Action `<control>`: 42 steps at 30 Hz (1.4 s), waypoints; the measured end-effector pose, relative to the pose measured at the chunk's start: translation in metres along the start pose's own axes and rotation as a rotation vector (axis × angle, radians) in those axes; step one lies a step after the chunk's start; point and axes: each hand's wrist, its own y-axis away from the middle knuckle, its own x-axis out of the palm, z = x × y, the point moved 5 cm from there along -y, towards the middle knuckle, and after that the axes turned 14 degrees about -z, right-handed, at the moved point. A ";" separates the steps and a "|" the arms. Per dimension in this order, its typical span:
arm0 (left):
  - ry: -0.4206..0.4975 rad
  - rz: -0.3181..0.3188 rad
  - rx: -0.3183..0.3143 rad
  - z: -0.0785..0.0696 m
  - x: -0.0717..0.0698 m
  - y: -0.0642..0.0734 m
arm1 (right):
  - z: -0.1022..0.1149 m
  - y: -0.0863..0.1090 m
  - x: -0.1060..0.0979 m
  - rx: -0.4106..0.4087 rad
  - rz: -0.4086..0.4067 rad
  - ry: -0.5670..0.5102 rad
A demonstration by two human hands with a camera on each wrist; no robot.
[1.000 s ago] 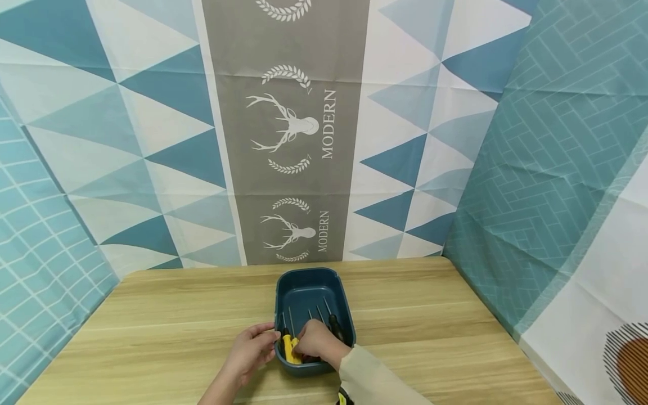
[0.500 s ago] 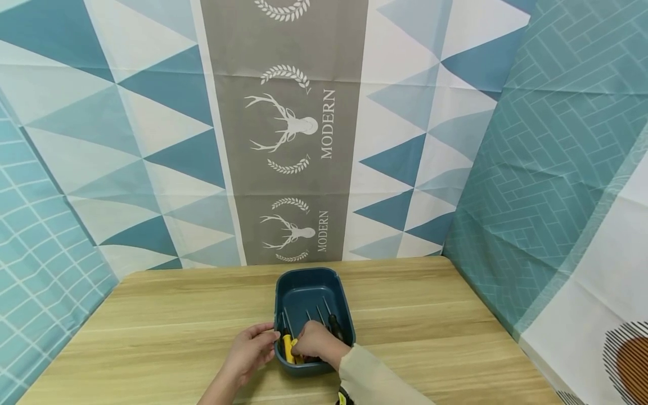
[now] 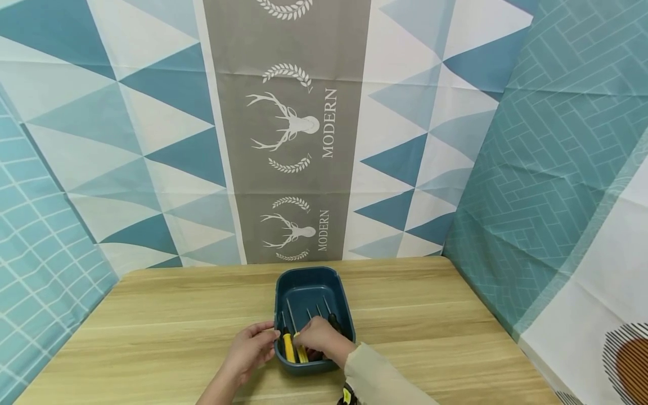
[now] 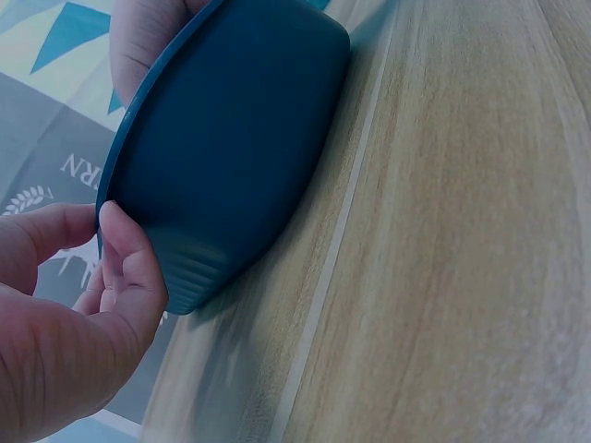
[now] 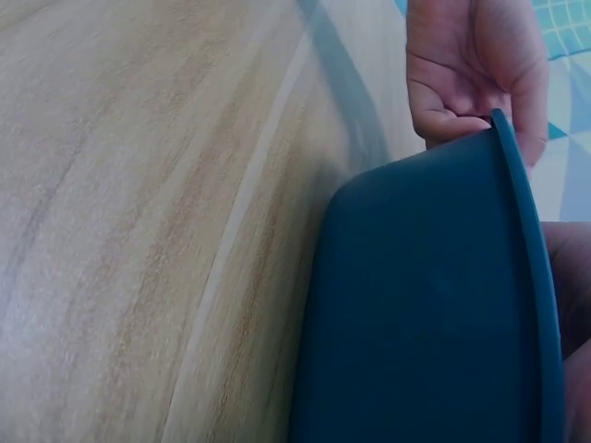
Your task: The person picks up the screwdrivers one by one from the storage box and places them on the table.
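A dark blue plastic tray (image 3: 348,308) holds several screwdrivers, shafts toward its far end. My left hand (image 3: 250,351) pinches the tray's left rim between thumb and fingers; the left wrist view shows this grip against the outer wall. Reaching in over the near right corner, my right hand (image 3: 324,339) pinches a screwdriver (image 3: 302,354) with a yellow handle near the top of that handle. Just left of it lies another yellow-handled screwdriver (image 3: 288,347). A black-handled screwdriver (image 3: 334,322) lies along the right side, partly covered by my right hand. The right wrist view mostly shows the tray's outside.
The tray stands on a wood-grain table (image 3: 415,337). Behind it hangs a patterned cloth (image 3: 298,169) with triangles and deer heads, and more cloth closes off both sides. A black and yellow band (image 3: 347,395) sits by my right sleeve.
The yellow-handled screwdriver at my right fingers has shifted slightly, its shaft now reaching farther up the tray. My right hand has moved a little away from the left screwdriver. The left hand stays put.
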 end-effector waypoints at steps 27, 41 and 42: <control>-0.009 0.004 0.010 0.000 0.002 -0.002 | -0.007 -0.003 -0.020 0.100 0.156 -0.340; -0.014 -0.033 -0.002 0.002 -0.001 -0.002 | -0.010 -0.005 -0.027 0.117 0.126 -0.347; -0.013 -0.032 -0.003 0.003 -0.001 -0.002 | -0.010 -0.006 -0.028 0.118 0.123 -0.349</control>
